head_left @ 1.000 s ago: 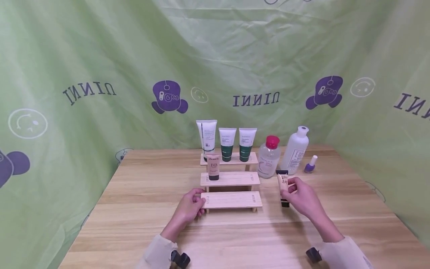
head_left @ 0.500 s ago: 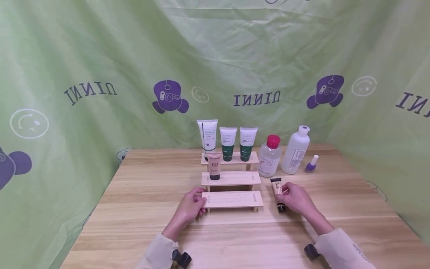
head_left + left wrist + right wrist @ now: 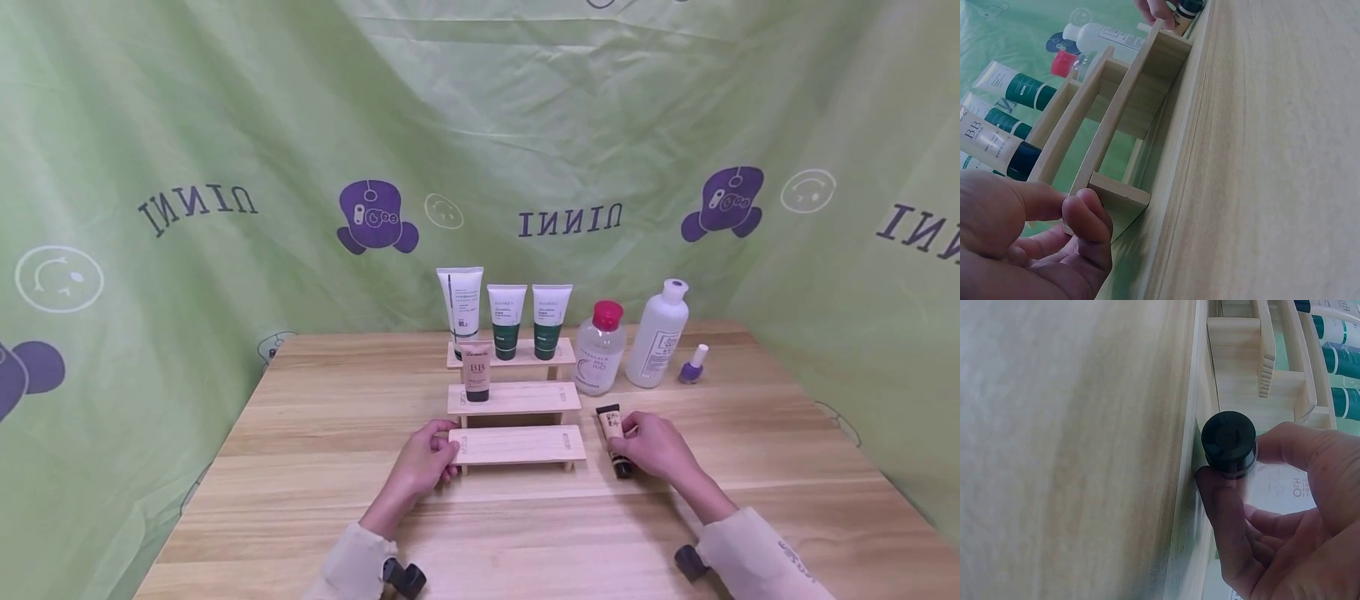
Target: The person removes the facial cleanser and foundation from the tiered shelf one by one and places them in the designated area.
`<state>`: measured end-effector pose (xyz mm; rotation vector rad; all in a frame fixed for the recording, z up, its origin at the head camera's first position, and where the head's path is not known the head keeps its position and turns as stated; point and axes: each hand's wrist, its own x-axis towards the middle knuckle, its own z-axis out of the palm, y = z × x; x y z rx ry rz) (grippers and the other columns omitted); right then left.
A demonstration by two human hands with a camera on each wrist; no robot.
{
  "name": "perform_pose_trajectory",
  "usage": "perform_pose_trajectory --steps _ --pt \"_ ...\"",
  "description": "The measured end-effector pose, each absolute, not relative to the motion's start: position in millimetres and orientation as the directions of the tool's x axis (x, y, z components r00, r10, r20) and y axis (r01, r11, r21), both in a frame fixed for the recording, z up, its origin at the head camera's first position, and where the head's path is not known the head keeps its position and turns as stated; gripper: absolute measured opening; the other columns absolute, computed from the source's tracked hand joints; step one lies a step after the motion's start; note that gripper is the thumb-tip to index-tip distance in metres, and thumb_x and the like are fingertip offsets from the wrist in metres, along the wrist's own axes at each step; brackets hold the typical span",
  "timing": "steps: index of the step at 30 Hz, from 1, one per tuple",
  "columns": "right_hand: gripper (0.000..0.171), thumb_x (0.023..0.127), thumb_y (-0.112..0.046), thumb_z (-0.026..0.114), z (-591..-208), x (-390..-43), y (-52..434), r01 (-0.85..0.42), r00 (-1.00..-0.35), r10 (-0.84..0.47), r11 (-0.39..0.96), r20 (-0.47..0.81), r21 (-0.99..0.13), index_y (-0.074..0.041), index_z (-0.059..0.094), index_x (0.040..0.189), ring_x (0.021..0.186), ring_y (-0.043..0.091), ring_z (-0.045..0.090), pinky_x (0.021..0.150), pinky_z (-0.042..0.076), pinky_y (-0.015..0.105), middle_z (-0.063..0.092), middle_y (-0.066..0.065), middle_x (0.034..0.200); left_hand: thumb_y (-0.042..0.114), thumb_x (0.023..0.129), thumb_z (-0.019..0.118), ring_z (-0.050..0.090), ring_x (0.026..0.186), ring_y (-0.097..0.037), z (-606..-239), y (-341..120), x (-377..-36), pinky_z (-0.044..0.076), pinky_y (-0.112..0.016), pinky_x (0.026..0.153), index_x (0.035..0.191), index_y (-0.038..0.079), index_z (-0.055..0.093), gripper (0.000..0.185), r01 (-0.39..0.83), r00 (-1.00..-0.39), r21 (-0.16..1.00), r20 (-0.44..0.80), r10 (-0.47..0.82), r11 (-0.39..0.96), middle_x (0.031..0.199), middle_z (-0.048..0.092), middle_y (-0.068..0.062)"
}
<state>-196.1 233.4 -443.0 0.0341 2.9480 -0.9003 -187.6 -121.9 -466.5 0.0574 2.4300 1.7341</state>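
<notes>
My right hand pinches a small beige tube with a black cap, just right of the wooden step rack. Tilted, its cap end toward me, the tube is close over the table. At the rack's left end, my left hand grips the edge of the lowest board, thumb and fingers around its corner. A pink BB cream tube stands on the middle board's left side. On the top board are a white tube and two white-and-green tubes.
Right of the rack stand a clear bottle with a red cap and a white bottle. A purple nail polish bottle is farther right. A green printed curtain hangs behind the wooden table.
My right hand has moved left and toward me with the small tube, bringing it lower and nearer the rack's right end. My left hand stays at the lowest board.
</notes>
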Motion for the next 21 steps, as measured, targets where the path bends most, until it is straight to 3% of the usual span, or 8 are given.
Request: perform_pose_trajectory --steps 21 --pt "0.036 0.078 -0.025 0.075 -445.2 -196.4 234.3 0.015 -0.999 -0.003 0.842 -0.032 -0.540 0.005 0.068 0.096 0.068 0.019 0.056 0.060 0.046 0.033 0.066 0.007 0.079 0.006 0.095 0.058 0.057 0.054 -0.016 -466.2 -122.4 -187.4 0.049 -0.026 0.049 0.131 0.000 0.053 0.037 -0.067 -0.986 0.943 -0.112 0.121 0.325 0.073 0.061 -0.008"
